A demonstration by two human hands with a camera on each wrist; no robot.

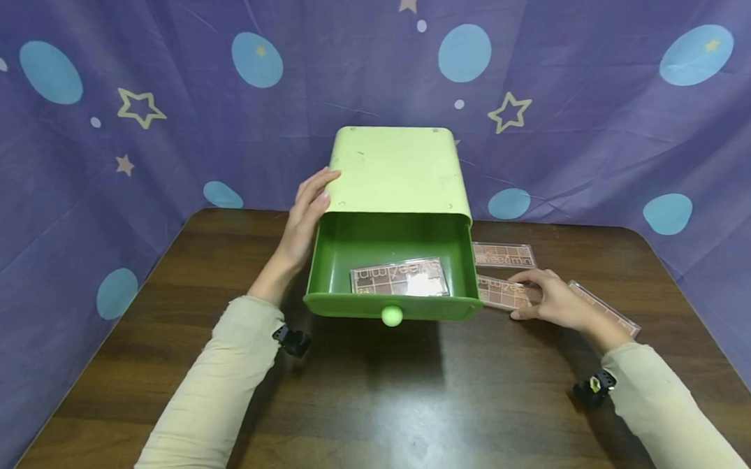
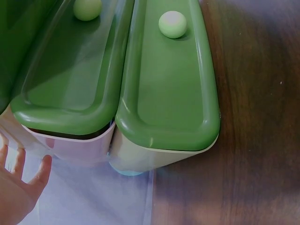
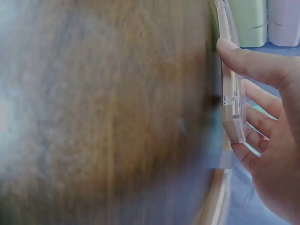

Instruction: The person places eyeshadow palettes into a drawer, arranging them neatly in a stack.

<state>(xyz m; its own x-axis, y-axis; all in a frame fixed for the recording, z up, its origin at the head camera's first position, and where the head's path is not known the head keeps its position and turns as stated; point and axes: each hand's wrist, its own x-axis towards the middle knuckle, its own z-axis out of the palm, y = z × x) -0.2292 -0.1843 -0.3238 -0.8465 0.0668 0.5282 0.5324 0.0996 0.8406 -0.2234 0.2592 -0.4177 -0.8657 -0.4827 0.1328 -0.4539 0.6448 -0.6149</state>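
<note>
A green drawer cabinet (image 1: 397, 169) stands at the back of the table, its top drawer (image 1: 322, 303) pulled out. In that drawer lies an eyeshadow palette (image 1: 383, 277) with a clear lid. My left hand (image 1: 300, 221) rests against the cabinet's left side, fingers extended along the upper edge. To the right of the drawer, my right hand (image 1: 555, 298) grips another eyeshadow palette (image 1: 495, 292) by its right end. The right wrist view shows the thumb on one long edge of this palette (image 3: 229, 84) and the fingers at the other side.
One more palette (image 1: 505, 255) lies behind the gripped one, and another (image 1: 605, 309) sits beyond my right wrist. Lower drawer fronts (image 2: 171, 84) with round knobs show in the left wrist view. A purple patterned cloth (image 1: 370, 73) hangs behind the wooden table (image 1: 367, 416).
</note>
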